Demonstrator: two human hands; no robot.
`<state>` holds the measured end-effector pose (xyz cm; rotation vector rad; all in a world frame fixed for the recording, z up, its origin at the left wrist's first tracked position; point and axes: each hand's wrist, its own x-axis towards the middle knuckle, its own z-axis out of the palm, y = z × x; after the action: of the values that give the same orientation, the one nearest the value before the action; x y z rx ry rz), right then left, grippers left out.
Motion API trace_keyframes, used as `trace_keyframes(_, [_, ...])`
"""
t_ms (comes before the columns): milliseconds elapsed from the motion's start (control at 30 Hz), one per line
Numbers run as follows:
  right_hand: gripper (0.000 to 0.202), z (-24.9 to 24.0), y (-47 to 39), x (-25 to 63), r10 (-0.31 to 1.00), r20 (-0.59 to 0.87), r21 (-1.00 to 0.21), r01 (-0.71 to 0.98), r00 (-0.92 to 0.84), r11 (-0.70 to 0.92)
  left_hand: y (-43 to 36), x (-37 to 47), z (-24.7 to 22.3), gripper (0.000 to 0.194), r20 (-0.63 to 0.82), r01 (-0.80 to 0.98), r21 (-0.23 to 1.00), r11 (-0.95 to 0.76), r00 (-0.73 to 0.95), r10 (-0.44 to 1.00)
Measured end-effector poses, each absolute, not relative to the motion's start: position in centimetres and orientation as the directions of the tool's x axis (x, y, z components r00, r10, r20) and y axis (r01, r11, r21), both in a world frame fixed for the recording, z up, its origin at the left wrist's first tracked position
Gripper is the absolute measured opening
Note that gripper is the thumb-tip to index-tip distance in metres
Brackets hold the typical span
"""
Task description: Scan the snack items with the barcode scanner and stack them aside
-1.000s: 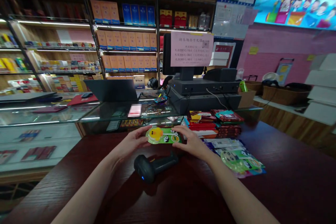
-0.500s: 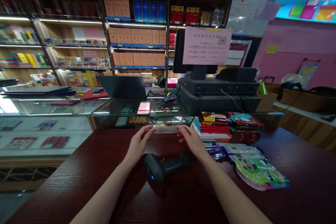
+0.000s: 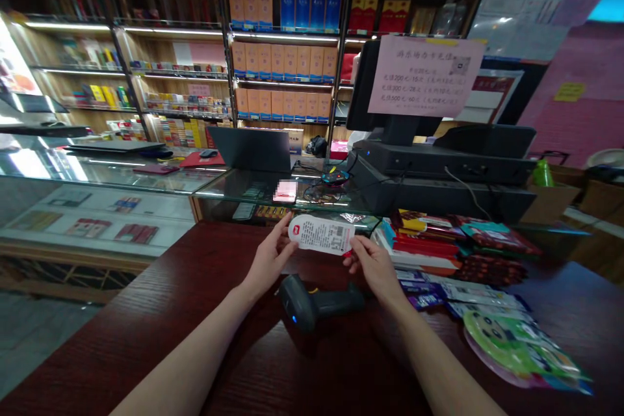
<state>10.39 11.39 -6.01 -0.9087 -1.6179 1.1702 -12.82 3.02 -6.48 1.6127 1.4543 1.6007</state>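
Between my two hands is a white snack-like packet (image 3: 322,235) with rounded ends, a red logo, printed text and a barcode facing me. My left hand (image 3: 273,253) grips its left end between thumb and fingers. At the lower right end, my right hand (image 3: 373,266) pinches the packet's edge. Below them on the dark wooden counter lies a grey handheld barcode scanner (image 3: 316,304), its head to the left with a blue light lit. The packet is held above the counter, apart from the scanner.
To the right lie several purple-and-white packets (image 3: 468,292), a green panda-print bag (image 3: 524,344) and a pile of red snack packs (image 3: 439,244). A glass case (image 3: 234,192) carries a laptop (image 3: 253,149). A monitor (image 3: 363,91) with a pink sign stands behind.
The packet, seen nearly edge-on before, is now tilted so its printed back faces me. My view has turned left, so the surroundings appear shifted to the right.
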Motion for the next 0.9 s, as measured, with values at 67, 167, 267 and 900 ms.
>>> trace_keyframes(67, [0.051, -6.0, 11.3, 10.3, 0.919, 0.239, -0.96, 0.063, -0.312, 0.272, 2.8, -12.9, -6.5, 0.083, 0.502, 0.522, 0.771, -0.363, -0.148, 0.852])
trace_keyframes(167, [0.05, -6.0, 11.1, 10.1, 0.913, 0.247, -0.956, 0.075, -0.324, 0.285, 2.2, -13.1, -6.0, 0.098, 0.503, 0.734, 0.617, -0.285, -0.09, 0.86])
trace_keyframes(267, [0.048, -5.8, 10.6, 9.9, 0.898, 0.264, -0.938, 0.121, -0.352, 0.323, 1.7, -13.3, -5.3, 0.101, 0.477, 0.856, 0.482, -0.185, -0.079, 0.875])
trace_keyframes(900, [0.05, -5.9, 9.9, 9.5, 0.885, 0.255, -0.917, 0.193, -0.39, 0.349, 1.1, -13.6, -4.0, 0.079, 0.656, 0.981, -0.02, -0.195, 0.16, 0.738])
